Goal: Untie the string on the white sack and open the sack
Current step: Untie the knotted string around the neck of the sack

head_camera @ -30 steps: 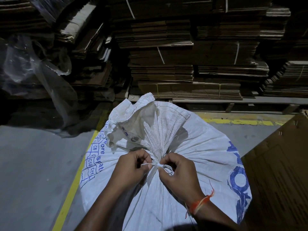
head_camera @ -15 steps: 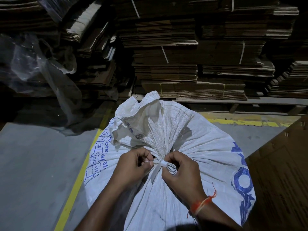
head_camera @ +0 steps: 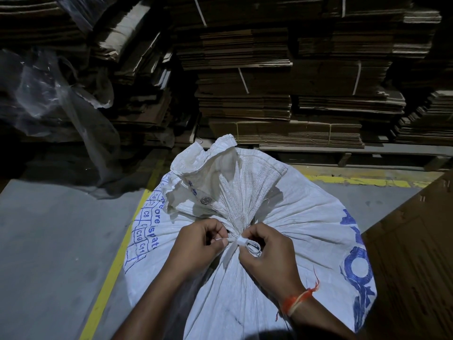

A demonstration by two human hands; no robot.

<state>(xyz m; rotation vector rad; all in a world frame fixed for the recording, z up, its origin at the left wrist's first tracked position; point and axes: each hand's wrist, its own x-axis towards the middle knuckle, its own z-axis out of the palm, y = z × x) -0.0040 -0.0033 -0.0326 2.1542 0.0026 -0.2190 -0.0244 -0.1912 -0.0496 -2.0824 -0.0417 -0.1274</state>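
A full white woven sack [head_camera: 306, 231] with blue print stands on the floor right below me. Its neck is gathered and bound by a white string [head_camera: 241, 241], and the loose mouth flares up behind the knot. My left hand [head_camera: 198, 244] pinches one end of the string at the left of the knot. My right hand [head_camera: 267, 253] pinches the knot from the right, with a loop of string showing between its fingers. An orange thread is tied around my right wrist.
Stacks of flattened cardboard [head_camera: 282, 94] on a pallet rise just behind the sack. Clear plastic sheeting [head_camera: 61, 99] hangs at the left. A yellow floor line [head_camera: 115, 273] runs past the sack on the left. A brown cardboard sheet [head_camera: 414, 266] lies at the right.
Both hands have stayed at the knot with only small finger shifts. The string remains tied around the neck.
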